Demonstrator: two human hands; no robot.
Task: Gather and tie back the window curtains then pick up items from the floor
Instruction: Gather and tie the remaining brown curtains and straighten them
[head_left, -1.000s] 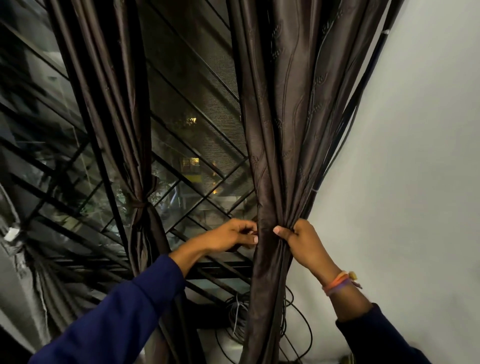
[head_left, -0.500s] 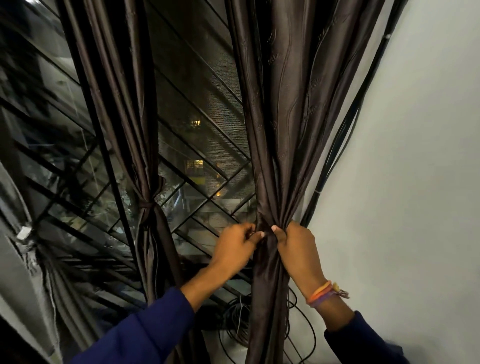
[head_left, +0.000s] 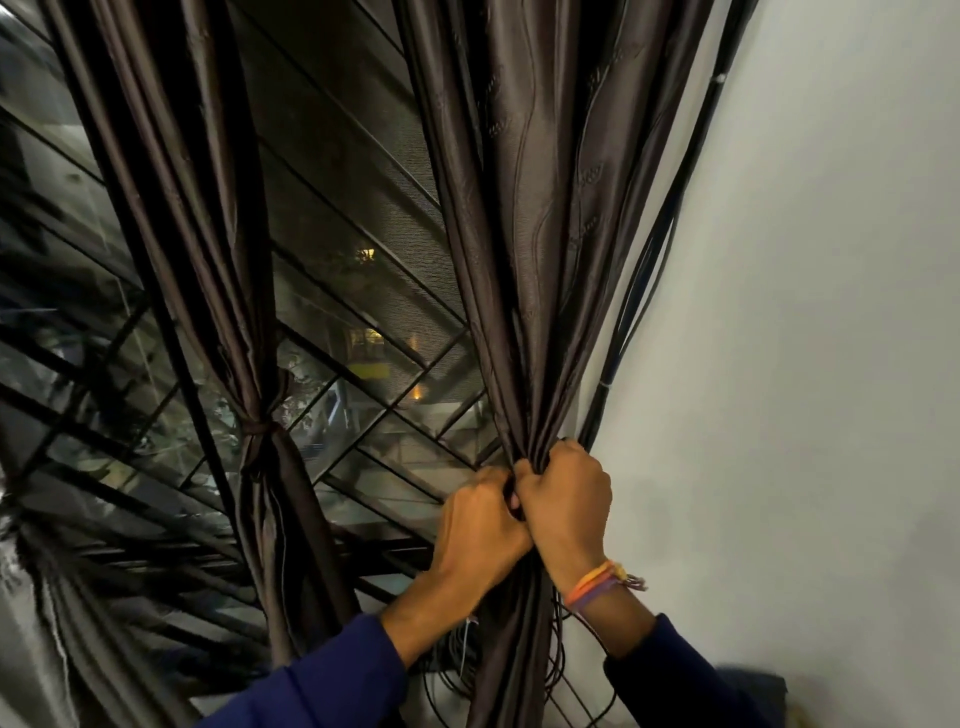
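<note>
Right curtain (head_left: 524, 270): dark brown, glossy, bunched into a tight neck at centre right beside the white wall (head_left: 831, 312); top cut off by the upper edge, lower length falling past the bottom edge.
Left hand (head_left: 480, 525): clenched around the gathered fabric from the left, knuckles facing the camera; fingertips buried in the folds, not visible.
Right hand (head_left: 563, 499): wrapped around the same bunch from the right, pressed against the left hand; fingertips likewise hidden.
Wristbands (head_left: 597, 584): orange and purple threads on the right wrist, above a dark blue sleeve (head_left: 685, 675).
Left curtain (head_left: 208, 218): same brown cloth, already cinched by a tie (head_left: 255, 428) at mid-height.
Window grille (head_left: 363, 431): dark diagonal bars; behind them, blurred lit windows, hard to make out.
Cables (head_left: 649, 291): black, running down between curtain and wall; more coiled low behind the fabric, mostly hidden.
Far left: grey blurred cloth, unclear.
Floor: out of view.
</note>
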